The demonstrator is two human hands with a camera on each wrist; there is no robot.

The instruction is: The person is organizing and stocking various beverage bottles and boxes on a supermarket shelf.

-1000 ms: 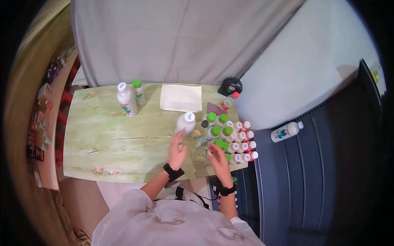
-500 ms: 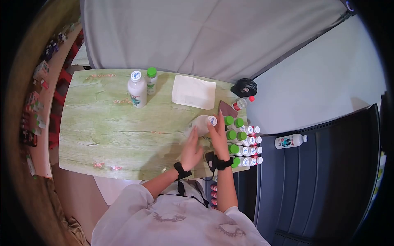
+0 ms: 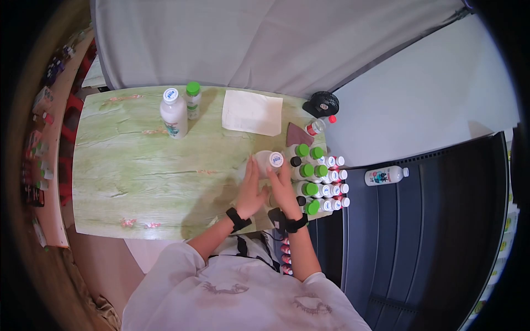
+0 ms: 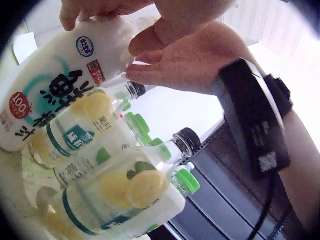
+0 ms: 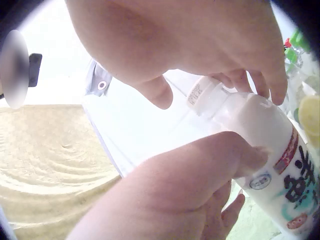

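Observation:
A large white drink bottle (image 3: 263, 160) with a white cap (image 3: 276, 159) and a printed label stands at the near right of the table, between both hands. My left hand (image 3: 251, 193) grips its side, with the thumb pressed on the body below the shoulder in the right wrist view. My right hand (image 3: 283, 191) is at the bottle's neck and shoulder. Its fingers (image 5: 260, 85) lie straight along the far side, while its thumb (image 5: 161, 94) is apart from the cap. Beside the bottle are clear lemon-drink bottles (image 4: 135, 192) with black caps.
Rows of green-capped bottles (image 3: 305, 170) and white-capped bottles (image 3: 327, 191) fill the table's right edge. Farther back are a paper sheet (image 3: 252, 113), a black fan (image 3: 324, 103) and a red-capped bottle (image 3: 316, 128). Another large white bottle (image 3: 174, 116) and a green-capped one (image 3: 192, 102) stand at back left.
The large white bottle was brought rightward, beside the grouped bottles, and now looks more upright. My right hand went from over the grouped bottles to its neck. The head view has shifted.

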